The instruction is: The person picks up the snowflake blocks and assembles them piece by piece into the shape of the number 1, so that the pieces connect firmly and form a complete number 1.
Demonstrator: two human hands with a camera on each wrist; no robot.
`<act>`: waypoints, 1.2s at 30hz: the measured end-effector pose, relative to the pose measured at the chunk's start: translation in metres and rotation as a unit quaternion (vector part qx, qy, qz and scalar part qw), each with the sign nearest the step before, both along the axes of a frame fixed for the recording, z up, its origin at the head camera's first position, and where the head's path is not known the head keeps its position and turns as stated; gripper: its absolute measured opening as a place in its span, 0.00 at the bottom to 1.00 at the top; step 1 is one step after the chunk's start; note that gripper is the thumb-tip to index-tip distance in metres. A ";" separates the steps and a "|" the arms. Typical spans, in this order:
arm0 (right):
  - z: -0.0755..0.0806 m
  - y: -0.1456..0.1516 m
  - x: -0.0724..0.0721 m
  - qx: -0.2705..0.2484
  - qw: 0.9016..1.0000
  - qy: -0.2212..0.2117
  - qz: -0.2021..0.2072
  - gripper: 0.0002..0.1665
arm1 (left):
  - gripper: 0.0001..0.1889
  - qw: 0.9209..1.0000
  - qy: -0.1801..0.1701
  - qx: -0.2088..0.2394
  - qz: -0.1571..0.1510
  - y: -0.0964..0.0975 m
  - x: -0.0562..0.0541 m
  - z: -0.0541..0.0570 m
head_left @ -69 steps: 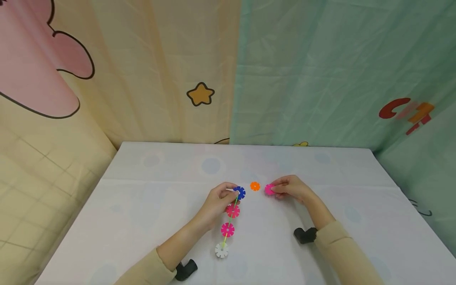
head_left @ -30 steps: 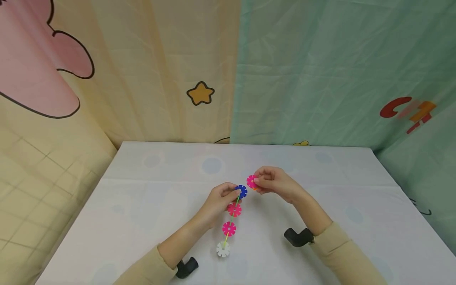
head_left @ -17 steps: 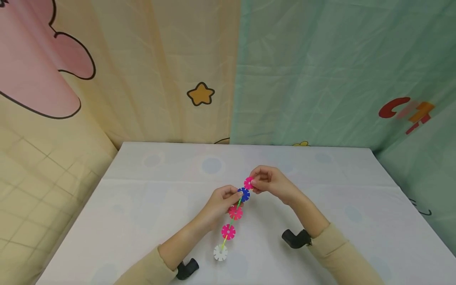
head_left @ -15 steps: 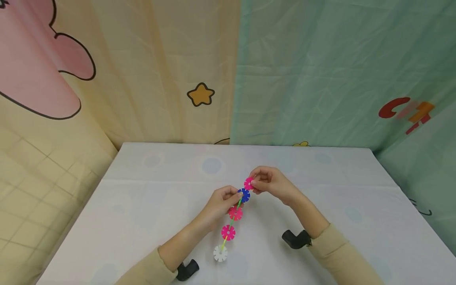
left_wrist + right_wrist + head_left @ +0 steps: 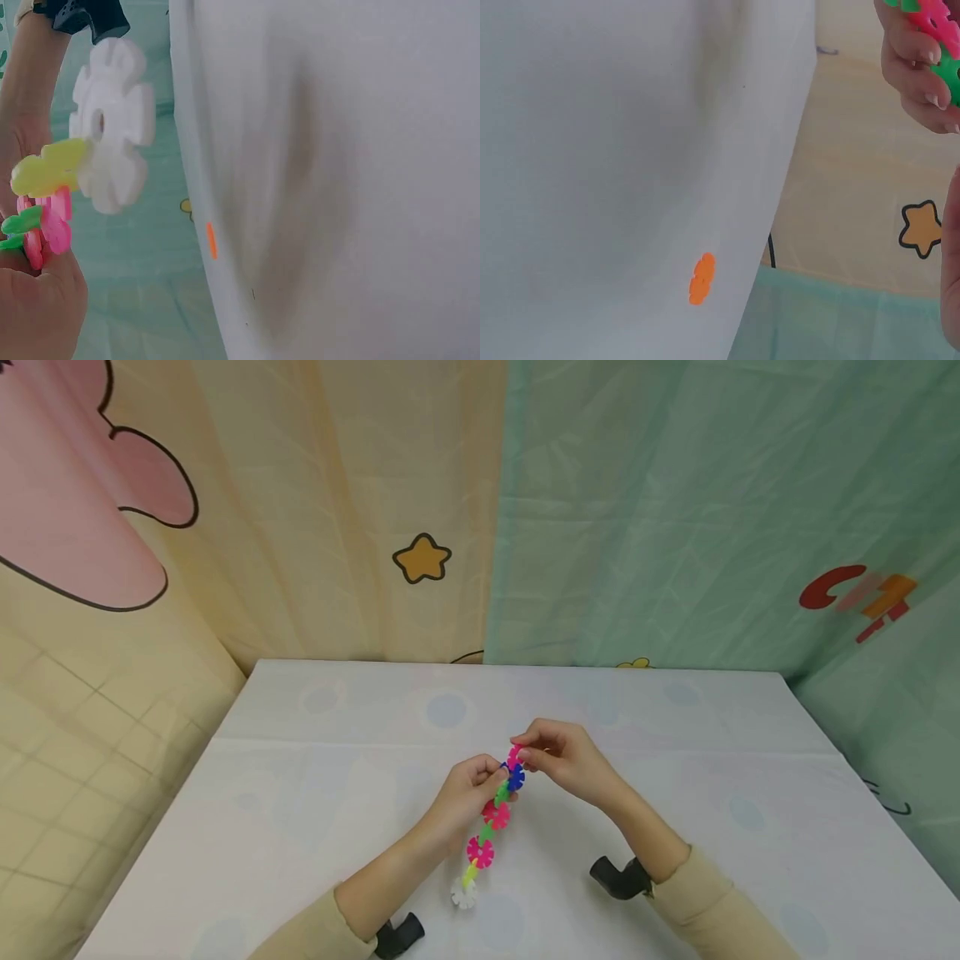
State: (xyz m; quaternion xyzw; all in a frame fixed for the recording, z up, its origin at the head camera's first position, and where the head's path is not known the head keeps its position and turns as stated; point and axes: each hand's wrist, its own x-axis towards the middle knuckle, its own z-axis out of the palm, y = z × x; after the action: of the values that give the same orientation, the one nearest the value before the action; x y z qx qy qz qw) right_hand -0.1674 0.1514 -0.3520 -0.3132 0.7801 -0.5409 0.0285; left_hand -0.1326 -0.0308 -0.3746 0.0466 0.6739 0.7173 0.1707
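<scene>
My left hand (image 5: 463, 795) pinches a chain of interlocking plastic snowflake discs near its upper end, at the blue disc (image 5: 516, 777). From there the chain slants down toward me through green and pink discs (image 5: 481, 852) and a yellow disc (image 5: 49, 169) to a white disc (image 5: 112, 124). The discs sit crosswise, slotted edge to edge. Between thumb and fingers my right hand (image 5: 573, 766) pinches another pink disc (image 5: 513, 756), right at the blue disc's upper edge. Fingers partly cover both discs. The left wrist view shows the white end held above the table.
An orange disc (image 5: 702, 279) lies on the white table (image 5: 300, 827) beyond the hands, hidden in the head view. Dark wrist mounts (image 5: 621, 878) stick out from both wrists. Printed curtains (image 5: 337, 510) stand behind the table's far edge.
My right hand has brought the pink disc left and slightly down from beside the orange disc to the blue one. The chain has turned, so its green and yellow discs show broader faces.
</scene>
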 end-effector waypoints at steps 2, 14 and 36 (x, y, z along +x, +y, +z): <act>0.000 -0.002 0.001 -0.009 1.000 -0.002 -0.007 0.08 | 0.08 1.000 -0.002 0.003 0.006 0.000 0.001 0.001; -0.008 -0.006 0.005 -0.052 0.997 -0.032 -0.040 0.07 | 0.08 0.999 -0.007 0.017 0.027 0.001 0.002 0.004; -0.015 0.003 -0.004 -0.066 0.989 -0.128 -0.026 0.11 | 0.16 1.000 0.000 -0.002 -0.023 -0.001 -0.001 0.004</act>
State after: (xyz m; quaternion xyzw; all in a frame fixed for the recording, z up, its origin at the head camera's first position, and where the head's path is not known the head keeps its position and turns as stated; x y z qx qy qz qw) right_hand -0.1709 0.1541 -0.3669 -0.2219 0.7403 -0.6277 0.0931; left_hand -0.1332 -0.0320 -0.3710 0.0623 0.6740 0.7119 0.1871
